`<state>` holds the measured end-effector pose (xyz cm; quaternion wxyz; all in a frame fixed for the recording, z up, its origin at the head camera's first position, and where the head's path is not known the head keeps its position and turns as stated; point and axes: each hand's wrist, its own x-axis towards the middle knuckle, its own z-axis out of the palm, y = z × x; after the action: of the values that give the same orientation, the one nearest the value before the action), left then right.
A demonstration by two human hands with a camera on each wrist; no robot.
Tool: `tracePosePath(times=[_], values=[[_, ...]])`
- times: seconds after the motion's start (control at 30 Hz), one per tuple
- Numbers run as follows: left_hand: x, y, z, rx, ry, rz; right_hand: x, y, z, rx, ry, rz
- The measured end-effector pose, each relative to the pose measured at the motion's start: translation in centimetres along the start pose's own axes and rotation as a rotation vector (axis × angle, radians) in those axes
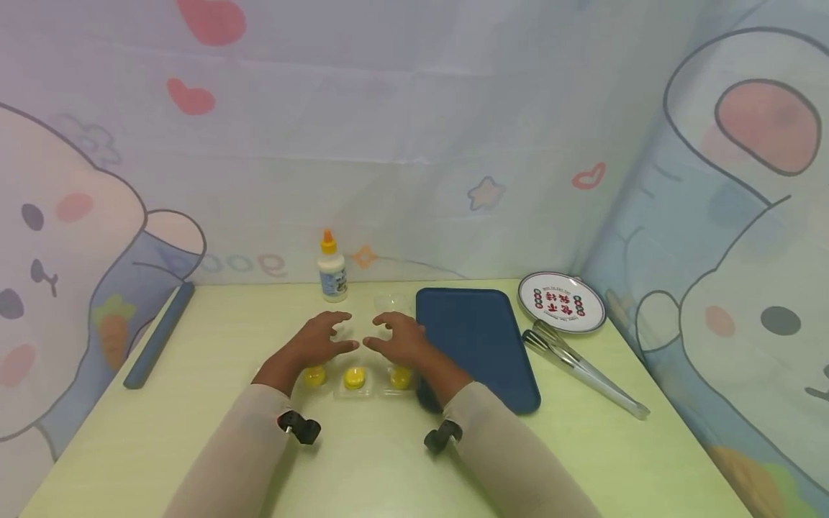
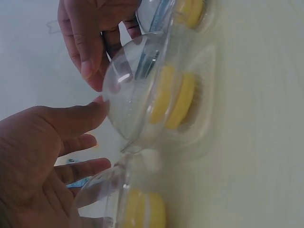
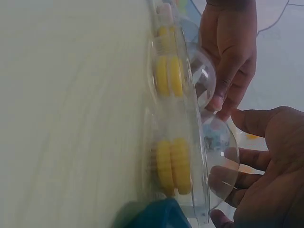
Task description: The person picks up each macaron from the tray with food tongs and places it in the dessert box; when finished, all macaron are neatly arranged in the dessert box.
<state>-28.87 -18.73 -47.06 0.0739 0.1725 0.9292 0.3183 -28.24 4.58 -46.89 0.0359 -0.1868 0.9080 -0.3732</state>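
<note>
Three yellow macarons sit in a row in clear plastic domed cases; the middle macaron (image 1: pixel 354 378) shows best in the head view. My left hand (image 1: pixel 317 342) hovers over the left of the row, fingers loosely bent. Its thumb lies against or just beside a clear dome (image 2: pixel 128 90) in the left wrist view; contact is hard to tell. My right hand (image 1: pixel 401 342) faces it over the right of the row. In the right wrist view its fingers are spread behind another clear dome (image 3: pixel 221 156), over a yellow macaron (image 3: pixel 173 166). Neither hand visibly grips anything.
A dark blue tray (image 1: pixel 473 338) lies right of the cases. Beyond it are a white printed plate (image 1: pixel 563 302) and metal tongs (image 1: pixel 589 370). A glue bottle (image 1: pixel 333 270) stands behind the hands. A grey-blue bar (image 1: pixel 160 334) lies at the left edge.
</note>
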Motion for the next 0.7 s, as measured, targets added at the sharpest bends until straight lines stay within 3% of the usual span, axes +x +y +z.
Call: tracePosePath(times=[0.3, 0.53, 0.7], values=[[1.7, 0.8, 0.3, -0.042, 0.009, -0.056, 0.9, 2.0, -1.0, 0.048, -0.004, 0.008], [2.7, 1.3, 0.4, -0.096, -0.011, -0.033, 1.6, 2.7, -1.9, 0.12, -0.019, 0.046], [3.8, 1.7, 0.5, -0.101, -0.042, -0.044, 2.3, 3.3, -2.6, 0.111, -0.021, 0.071]])
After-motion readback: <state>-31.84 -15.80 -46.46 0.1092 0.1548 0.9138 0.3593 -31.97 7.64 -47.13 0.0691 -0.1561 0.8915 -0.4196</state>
